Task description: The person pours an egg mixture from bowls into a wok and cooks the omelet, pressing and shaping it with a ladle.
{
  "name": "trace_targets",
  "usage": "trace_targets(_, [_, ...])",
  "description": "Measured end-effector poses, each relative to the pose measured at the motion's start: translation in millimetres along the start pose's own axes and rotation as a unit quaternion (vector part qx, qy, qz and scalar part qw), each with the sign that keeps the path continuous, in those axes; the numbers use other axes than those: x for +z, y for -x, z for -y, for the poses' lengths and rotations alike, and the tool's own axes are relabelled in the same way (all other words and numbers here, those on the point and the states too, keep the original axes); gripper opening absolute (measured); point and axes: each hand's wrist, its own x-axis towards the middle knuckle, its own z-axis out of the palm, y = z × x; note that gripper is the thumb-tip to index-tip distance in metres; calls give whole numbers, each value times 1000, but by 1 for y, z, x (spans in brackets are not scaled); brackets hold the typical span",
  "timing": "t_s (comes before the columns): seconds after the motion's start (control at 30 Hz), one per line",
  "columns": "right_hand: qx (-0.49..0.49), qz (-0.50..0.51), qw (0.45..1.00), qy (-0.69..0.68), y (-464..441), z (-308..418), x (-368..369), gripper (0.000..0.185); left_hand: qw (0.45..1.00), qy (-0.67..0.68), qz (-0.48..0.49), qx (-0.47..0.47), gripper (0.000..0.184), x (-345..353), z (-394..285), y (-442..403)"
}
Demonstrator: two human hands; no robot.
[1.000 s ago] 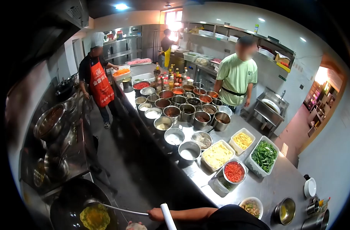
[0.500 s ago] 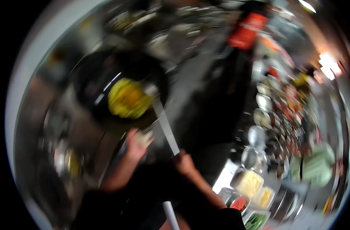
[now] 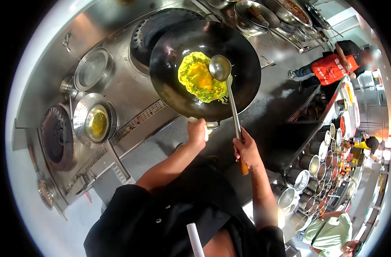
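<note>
head view: left hand [image 3: 197,133] closed on pale cloth [image 3: 206,133] at near rim of black wok [image 3: 243,64], just beside its small loop handle [image 3: 214,125]. right hand [image 3: 246,147] gripping ladle [image 3: 231,100] by shaft, close to wooden end. yellow egg round [image 3: 194,81], flecked with green, lies inside wok near middle; ladle's bowl over egg's right part, contact hard to tell. left of wok, perforated strainer [image 3: 80,116] with yellow contents at centre, near burner ring [image 3: 57,138]. worker in red apron [image 3: 330,70] well apart, upper right; metal pots [image 3: 287,199] lower right.

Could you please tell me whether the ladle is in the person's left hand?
No, the right hand is wrapped around the ladle.
</note>
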Motion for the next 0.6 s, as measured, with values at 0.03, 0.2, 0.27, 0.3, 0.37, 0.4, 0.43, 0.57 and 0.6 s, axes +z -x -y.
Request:
trace_targets(0.03, [3, -4, 1000, 6, -2, -1, 2, 56, 1000, -6, 6, 6, 17, -3, -1, -2])
trace_targets(0.2, [15, -14, 1000, 17, -4, 1, 16, 54, 999, -1, 14, 28, 22, -11, -15, 1])
trace_targets(0.27, [17, -7, 1000, 10, -1, 1, 18, 51, 1000, -18, -2, 8, 20, -12, -25, 5])
trace_targets(0.3, [18, -2, 1000, 7, 1, 1, 19, 50, 1000, -25, -10, -2, 19, -13, -30, 8])
trace_targets(0.37, [-3, -20, 1000, 10, 5, -1, 22, 47, 999, -44, -20, 5, 21, -13, -44, 18])
trace_targets(0.4, [-13, -30, 999, 12, 6, -2, 23, 45, 998, -52, -24, 8, 22, -11, -52, 22])
trace_targets(0.43, [-15, -44, 999, 8, 7, -4, 24, 44, 999, -38, -30, 19, 21, -9, -59, 27])
trace_targets(0.57, [-21, -74, 997, 12, 10, -5, 21, 44, 998, -13, -41, 52, 18, -1, -81, 41])
trace_targets(0.6, [-20, -76, 997, 16, 11, -6, 19, 44, 997, -29, -50, 53, 18, -1, -82, 42])
